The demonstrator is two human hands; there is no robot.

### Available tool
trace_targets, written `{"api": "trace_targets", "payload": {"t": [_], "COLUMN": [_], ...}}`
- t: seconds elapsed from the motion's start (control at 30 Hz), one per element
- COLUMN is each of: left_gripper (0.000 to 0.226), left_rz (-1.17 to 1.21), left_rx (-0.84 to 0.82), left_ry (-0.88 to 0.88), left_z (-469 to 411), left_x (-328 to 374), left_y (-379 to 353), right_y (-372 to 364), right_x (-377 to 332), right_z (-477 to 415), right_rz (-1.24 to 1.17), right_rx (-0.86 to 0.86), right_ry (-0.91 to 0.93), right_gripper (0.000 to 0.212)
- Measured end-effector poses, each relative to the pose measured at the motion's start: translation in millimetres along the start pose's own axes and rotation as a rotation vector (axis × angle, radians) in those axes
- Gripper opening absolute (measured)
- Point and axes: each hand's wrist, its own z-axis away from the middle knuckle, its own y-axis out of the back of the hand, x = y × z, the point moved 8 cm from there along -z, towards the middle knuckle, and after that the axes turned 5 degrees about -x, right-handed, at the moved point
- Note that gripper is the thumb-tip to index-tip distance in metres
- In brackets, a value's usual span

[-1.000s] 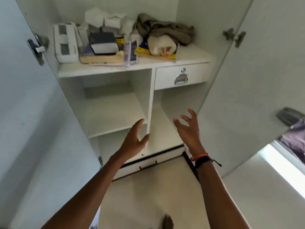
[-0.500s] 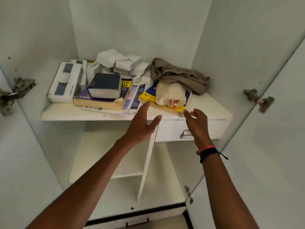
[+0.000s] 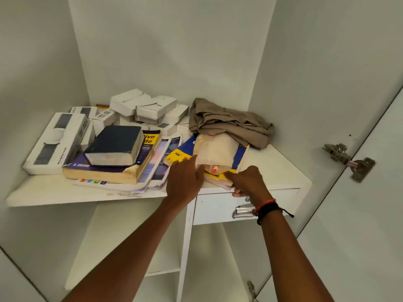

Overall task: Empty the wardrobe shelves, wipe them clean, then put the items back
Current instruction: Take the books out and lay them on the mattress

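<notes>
The white wardrobe shelf [image 3: 54,192] holds a yellow and blue book [image 3: 178,155] with a cream cloth bag [image 3: 216,149] lying on it. My right hand [image 3: 248,182] grips the book's front edge, thumb underneath. Beside it, my left hand [image 3: 185,179] lies with straight fingers against the book and the bag's near end. A crumpled brown cloth [image 3: 229,123] sits behind the bag. Left of these, a dark blue book [image 3: 113,144] tops a thick purple book [image 3: 104,173] and magazines. Small white boxes [image 3: 144,105] and a long white box [image 3: 54,142] fill the back left.
Under the shelf on the right is a white drawer [image 3: 218,208] with a metal handle [image 3: 242,211]. A lower shelf [image 3: 122,236] shows on the left of the divider. The right door [image 3: 370,214] stands open on its hinge [image 3: 349,160].
Both hands rose from below the shelf to its front edge. The right hand took hold of the yellow and blue book; the left reached it. My view lifted towards the shelf.
</notes>
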Motion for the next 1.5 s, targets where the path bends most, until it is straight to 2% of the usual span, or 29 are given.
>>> {"api": "trace_targets", "payload": {"t": [0.07, 0.17, 0.37, 0.5, 0.63, 0.7, 0.77, 0.93, 1.03, 1.13, 1.3, 1.43, 1.5], "left_gripper": [0.031, 0.032, 0.038, 0.031, 0.036, 0.036, 0.036, 0.035, 0.036, 0.038, 0.039, 0.039, 0.037], "left_rz": [-0.006, 0.014, 0.132, 0.215, 0.386, 0.39, 0.39, 0.511, 0.662, 0.618, 0.596, 0.613, 0.735], "left_rx": [0.052, 0.108, 0.06, 0.032, 0.014, -0.006, -0.008, 0.039, 0.135, 0.153, 0.168, 0.158, 0.149], "left_ry": [0.021, 0.085, 0.139, 0.238, 0.418, 0.417, 0.406, 0.473, 0.524, 0.571, 0.524, 0.499, 0.493], "left_z": [-2.9, -3.4, -5.0, -2.6, -8.6, -13.2, -13.2, -12.5, -14.8, -13.6, -11.6, -12.2, -10.7], "left_x": [0.8, -5.8, -17.5, -29.7, -42.1, -44.3, -44.5, -48.9, -62.0, -69.5, -58.9, -59.3, -56.9], "left_y": [7.7, 14.5, 17.5, 20.8, 23.3, 20.9, 17.6, 26.1, 33.5, 37.9, 42.9, 43.6, 45.2], "right_y": [-3.4, 2.5, 9.0, 2.2, -11.0, -22.7, -24.7, 10.7, 37.5, 49.6, 49.6, 46.8, 45.0], "right_x": [0.4, 14.7, 41.5, 39.6, 49.7, 48.9, 42.7, 23.1, 2.9, -1.1, 24.8, 44.4, 47.4], "right_z": [5.0, 29.9, 60.6, 65.7, 90.4, 94.0, 93.4, 90.1, 95.4, 107.1, 124.1, 150.2, 167.0], "right_rz": [-0.045, -0.12, -0.413, -0.551, -0.667, -0.84, -0.984, -0.902, -0.856, -0.843, -0.869, -0.95, -0.982], "right_rx": [-0.006, -0.016, 0.061, -0.006, -0.271, -0.32, -0.282, -0.165, -0.17, -0.157, -0.064, -0.019, -0.006], "right_ry": [-0.01, -0.053, -0.047, -0.052, -0.07, -0.068, -0.037, -0.012, 0.002, 0.02, 0.004, 0.028, 0.045], "right_gripper": [0.028, 0.025, 0.008, 0.027, 0.047, 0.046, 0.039, 0.057, 0.047, 0.033, 0.056, 0.053, 0.047]}}
